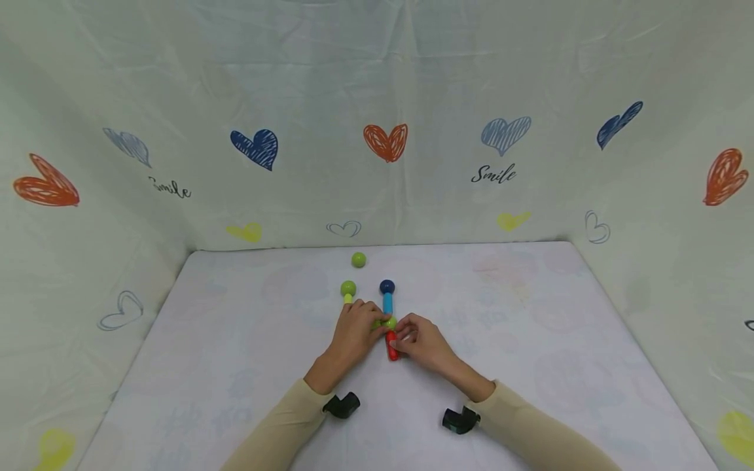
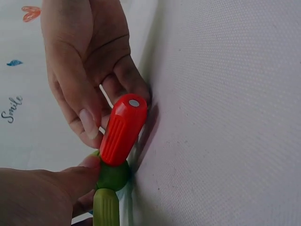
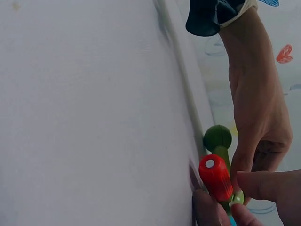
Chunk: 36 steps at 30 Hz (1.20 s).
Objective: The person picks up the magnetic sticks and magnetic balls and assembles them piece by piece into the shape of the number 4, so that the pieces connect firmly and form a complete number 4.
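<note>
My left hand (image 1: 355, 332) pinches a green ball (image 1: 391, 322) of a toy rod-and-ball construction. From the right, my right hand (image 1: 429, 345) holds a red ribbed rod (image 1: 392, 347) between thumb and fingers. One end of the red rod meets the green ball; the other shows a silver dot in both wrist views. Beyond the ball runs a light blue rod (image 1: 387, 303) topped by a dark blue ball (image 1: 387, 286). A yellow-green rod (image 2: 106, 207) also touches the held ball, as the left wrist view shows. My left hand partly hides the construction.
Another green ball (image 1: 348, 288) tops a yellow-green rod (image 1: 347, 299) beyond my left hand. A loose green ball (image 1: 359, 260) lies near the back edge of the white table (image 1: 530, 327). Heart-printed white cloth (image 1: 318, 91) hangs behind and along both sides.
</note>
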Each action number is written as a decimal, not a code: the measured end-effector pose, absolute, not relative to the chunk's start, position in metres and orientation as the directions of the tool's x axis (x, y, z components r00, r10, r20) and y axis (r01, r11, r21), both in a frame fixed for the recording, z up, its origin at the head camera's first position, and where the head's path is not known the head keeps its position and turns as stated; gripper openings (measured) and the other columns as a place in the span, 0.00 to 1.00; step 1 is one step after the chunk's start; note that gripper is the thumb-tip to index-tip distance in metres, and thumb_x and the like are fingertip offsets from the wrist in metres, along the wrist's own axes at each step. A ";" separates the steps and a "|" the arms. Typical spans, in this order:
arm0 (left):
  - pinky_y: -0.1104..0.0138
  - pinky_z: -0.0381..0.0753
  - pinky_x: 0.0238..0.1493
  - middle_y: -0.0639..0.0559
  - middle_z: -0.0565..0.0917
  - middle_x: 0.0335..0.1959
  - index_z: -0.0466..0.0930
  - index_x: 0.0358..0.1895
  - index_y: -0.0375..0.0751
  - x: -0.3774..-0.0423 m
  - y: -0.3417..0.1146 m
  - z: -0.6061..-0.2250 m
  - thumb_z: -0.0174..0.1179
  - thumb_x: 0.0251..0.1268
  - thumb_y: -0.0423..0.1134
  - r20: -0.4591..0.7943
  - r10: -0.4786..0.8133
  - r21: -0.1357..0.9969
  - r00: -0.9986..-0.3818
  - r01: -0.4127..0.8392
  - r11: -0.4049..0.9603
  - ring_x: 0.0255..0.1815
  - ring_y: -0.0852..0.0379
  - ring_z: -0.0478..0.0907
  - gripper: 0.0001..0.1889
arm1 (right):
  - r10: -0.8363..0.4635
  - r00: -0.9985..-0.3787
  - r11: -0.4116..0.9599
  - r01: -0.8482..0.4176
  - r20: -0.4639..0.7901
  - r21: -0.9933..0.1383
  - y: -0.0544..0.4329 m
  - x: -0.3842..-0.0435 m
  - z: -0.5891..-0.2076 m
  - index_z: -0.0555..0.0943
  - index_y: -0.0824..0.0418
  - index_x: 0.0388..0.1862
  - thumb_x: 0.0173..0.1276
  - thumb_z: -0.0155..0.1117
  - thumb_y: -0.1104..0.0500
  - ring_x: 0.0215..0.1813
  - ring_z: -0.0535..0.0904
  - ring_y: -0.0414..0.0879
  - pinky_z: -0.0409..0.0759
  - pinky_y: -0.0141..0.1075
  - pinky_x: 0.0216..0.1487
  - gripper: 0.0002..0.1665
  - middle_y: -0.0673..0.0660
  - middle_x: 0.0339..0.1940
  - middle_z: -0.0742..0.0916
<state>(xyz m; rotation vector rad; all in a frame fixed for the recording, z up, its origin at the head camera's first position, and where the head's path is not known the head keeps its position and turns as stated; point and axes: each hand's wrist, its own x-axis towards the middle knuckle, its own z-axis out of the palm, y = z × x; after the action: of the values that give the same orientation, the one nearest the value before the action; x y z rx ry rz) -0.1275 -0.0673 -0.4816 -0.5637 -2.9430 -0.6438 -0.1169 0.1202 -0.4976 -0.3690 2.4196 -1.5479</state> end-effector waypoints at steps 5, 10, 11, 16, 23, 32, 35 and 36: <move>0.60 0.73 0.48 0.55 0.88 0.42 0.93 0.51 0.46 -0.127 -0.068 -0.484 0.76 0.63 0.43 0.144 0.333 0.394 -0.932 0.363 0.844 0.44 0.54 0.77 0.14 | -0.326 -0.941 0.380 -0.048 -0.085 -0.924 0.124 -0.127 -0.492 0.80 0.71 0.48 0.70 0.68 0.69 0.32 0.85 0.44 0.88 0.34 0.37 0.10 0.60 0.38 0.88; 0.60 0.72 0.47 0.54 0.88 0.42 0.93 0.51 0.46 -0.127 -0.069 -0.484 0.76 0.63 0.44 0.142 0.330 0.395 -0.933 0.359 0.845 0.44 0.54 0.77 0.15 | -0.314 -0.947 0.350 -0.054 -0.063 -0.935 0.128 -0.143 -0.484 0.79 0.74 0.49 0.70 0.66 0.71 0.34 0.88 0.52 0.89 0.39 0.39 0.11 0.64 0.39 0.87; 0.60 0.72 0.47 0.54 0.88 0.42 0.93 0.52 0.45 -0.127 -0.069 -0.484 0.76 0.63 0.44 0.140 0.329 0.396 -0.934 0.357 0.846 0.44 0.54 0.77 0.15 | -0.311 -0.949 0.343 -0.055 -0.058 -0.938 0.129 -0.147 -0.483 0.79 0.74 0.49 0.71 0.66 0.71 0.34 0.88 0.53 0.90 0.39 0.39 0.11 0.65 0.40 0.87; 0.61 0.72 0.47 0.54 0.88 0.43 0.93 0.52 0.46 -0.128 -0.068 -0.483 0.76 0.63 0.44 0.122 0.325 0.407 -0.938 0.346 0.846 0.44 0.54 0.77 0.16 | -0.302 -0.952 0.326 -0.060 -0.044 -0.943 0.131 -0.167 -0.474 0.79 0.75 0.51 0.73 0.65 0.71 0.37 0.89 0.55 0.90 0.40 0.40 0.12 0.68 0.42 0.87; 0.61 0.72 0.48 0.54 0.88 0.43 0.93 0.53 0.46 -0.130 -0.067 -0.483 0.76 0.64 0.44 0.096 0.322 0.415 -0.942 0.332 0.847 0.45 0.54 0.76 0.16 | -0.296 -0.954 0.356 -0.073 -0.039 -0.932 0.126 -0.196 -0.460 0.78 0.77 0.55 0.73 0.64 0.71 0.39 0.89 0.54 0.90 0.38 0.42 0.14 0.69 0.45 0.87; 0.59 0.74 0.50 0.54 0.88 0.43 0.93 0.52 0.45 -0.129 -0.068 -0.484 0.76 0.64 0.44 0.113 0.323 0.422 -0.940 0.340 0.841 0.45 0.54 0.77 0.15 | -0.309 -0.948 0.438 -0.073 -0.073 -0.896 0.104 -0.226 -0.450 0.78 0.74 0.60 0.75 0.64 0.68 0.45 0.90 0.57 0.90 0.41 0.46 0.18 0.69 0.49 0.88; 0.58 0.74 0.51 0.53 0.88 0.42 0.93 0.52 0.45 -0.130 -0.067 -0.484 0.76 0.64 0.43 0.122 0.325 0.423 -0.938 0.345 0.838 0.45 0.53 0.77 0.15 | -0.322 -0.943 0.460 -0.074 -0.088 -0.885 0.095 -0.234 -0.447 0.78 0.74 0.62 0.76 0.64 0.66 0.47 0.90 0.57 0.90 0.41 0.48 0.19 0.68 0.51 0.87; 0.58 0.75 0.51 0.53 0.88 0.42 0.93 0.52 0.45 -0.130 -0.067 -0.484 0.76 0.64 0.43 0.123 0.325 0.422 -0.938 0.346 0.838 0.45 0.53 0.77 0.15 | -0.328 -0.940 0.466 -0.078 -0.091 -0.882 0.092 -0.237 -0.446 0.78 0.74 0.62 0.76 0.64 0.66 0.47 0.90 0.57 0.90 0.41 0.48 0.20 0.68 0.51 0.87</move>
<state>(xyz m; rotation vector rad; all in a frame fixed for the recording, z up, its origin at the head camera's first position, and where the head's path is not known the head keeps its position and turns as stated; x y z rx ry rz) -0.1297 -0.0672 -0.4842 -0.5420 -2.9675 -0.6951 -0.2369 0.0924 -0.4461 -0.3491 2.4686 -1.4654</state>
